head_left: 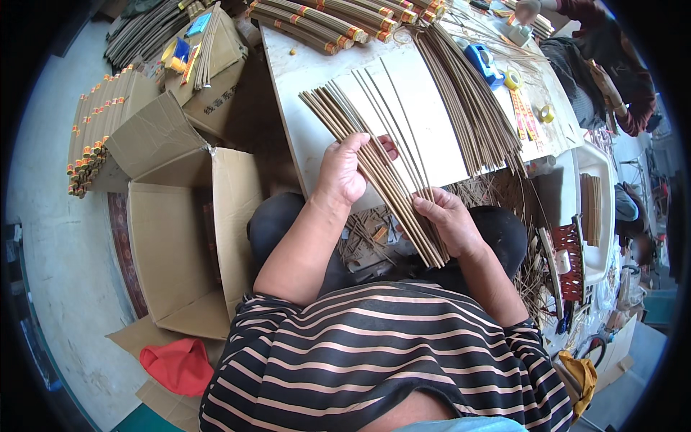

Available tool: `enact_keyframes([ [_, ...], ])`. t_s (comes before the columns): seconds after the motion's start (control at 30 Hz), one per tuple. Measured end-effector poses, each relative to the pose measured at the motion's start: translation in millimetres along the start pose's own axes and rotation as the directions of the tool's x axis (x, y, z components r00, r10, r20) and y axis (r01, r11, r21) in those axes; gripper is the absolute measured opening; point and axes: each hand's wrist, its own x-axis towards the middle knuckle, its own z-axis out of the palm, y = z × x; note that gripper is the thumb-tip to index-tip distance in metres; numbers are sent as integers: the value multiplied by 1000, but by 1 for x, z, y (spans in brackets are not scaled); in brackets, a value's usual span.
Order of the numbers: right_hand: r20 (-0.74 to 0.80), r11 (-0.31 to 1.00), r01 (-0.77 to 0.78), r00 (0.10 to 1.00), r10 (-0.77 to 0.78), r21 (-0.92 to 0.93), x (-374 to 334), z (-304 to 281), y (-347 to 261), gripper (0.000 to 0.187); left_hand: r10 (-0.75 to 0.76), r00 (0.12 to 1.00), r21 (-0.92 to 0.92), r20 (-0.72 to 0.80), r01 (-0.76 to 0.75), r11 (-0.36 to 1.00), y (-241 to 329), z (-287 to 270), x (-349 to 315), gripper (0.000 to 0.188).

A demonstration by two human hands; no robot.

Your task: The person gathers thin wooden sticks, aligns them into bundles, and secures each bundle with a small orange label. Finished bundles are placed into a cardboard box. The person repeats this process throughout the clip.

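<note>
A bundle of thin brown incense sticks (389, 186) slants across my lap, its far ends over the white table (288, 79). My left hand (344, 171) is closed round the middle of the bundle, thumb on top. Closer to me, my right hand (452, 218) grips the sticks near their lower ends, with the thumb across them. Several sticks on the right side fan away from the rest, their lower ends at my right fingers. A large loose pile of similar sticks (468, 101) lies on the table to the right.
Banded bundles (309, 25) line the table's far edge. A blue tape dispenser (484, 66) sits beyond the loose pile. An open cardboard box (169, 245) stands at my left, near a red cloth (176, 366). Another person's hand (608, 86) shows at the far right.
</note>
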Motion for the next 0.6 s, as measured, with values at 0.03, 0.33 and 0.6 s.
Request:
enact_keyframes([
  [0.03, 2, 1000, -6, 1000, 6, -1, -1, 1, -1, 21, -10, 1000, -21, 13, 10, 1000, 0, -2, 0, 26],
  [0.33, 17, 998, -68, 998, 68, -5, -5, 3, -8, 20, 88, 996, 30, 26, -88, 996, 0, 3, -3, 19],
  [0.6, 68, 985, -125, 989, 133, -116, -6, 2, -4, 28, -20, 992, 80, 126, 9, 997, 0, -4, -1, 15],
])
